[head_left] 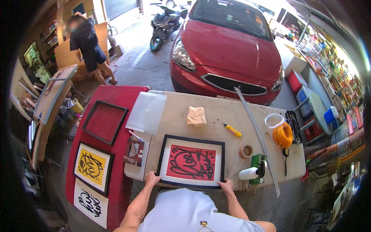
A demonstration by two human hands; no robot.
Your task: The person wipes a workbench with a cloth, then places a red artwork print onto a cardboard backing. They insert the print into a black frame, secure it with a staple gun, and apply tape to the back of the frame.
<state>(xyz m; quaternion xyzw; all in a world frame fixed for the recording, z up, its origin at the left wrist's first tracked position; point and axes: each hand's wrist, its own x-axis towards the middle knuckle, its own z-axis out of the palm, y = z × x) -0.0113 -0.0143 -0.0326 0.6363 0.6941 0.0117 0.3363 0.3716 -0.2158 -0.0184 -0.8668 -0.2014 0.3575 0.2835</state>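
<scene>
A black picture frame (221, 162) lies at the table's near edge. In it is a red print (191, 162) with black brush-like strokes and a white border. My left hand (152, 178) grips the frame's near left corner, fingers closed on its edge. At the near right corner my right hand (226, 185) pinches the frame the same way. Beyond the frame sits a folded peach cloth (196, 116). A yellow utility knife (233, 130) lies to the right of the cloth. Nearer my right hand are a roll of tape (246, 151) and a white bottle (248, 173).
A long metal ruler (259, 135) overhangs the table's near edge, beside an orange coil (282, 135). Translucent sheets (147, 112) lie far left. On the red-covered surface (119, 170) are an empty frame (124, 116) and a yellow framed print (92, 168). A red car (228, 42) stands behind; a person (87, 44) is far left.
</scene>
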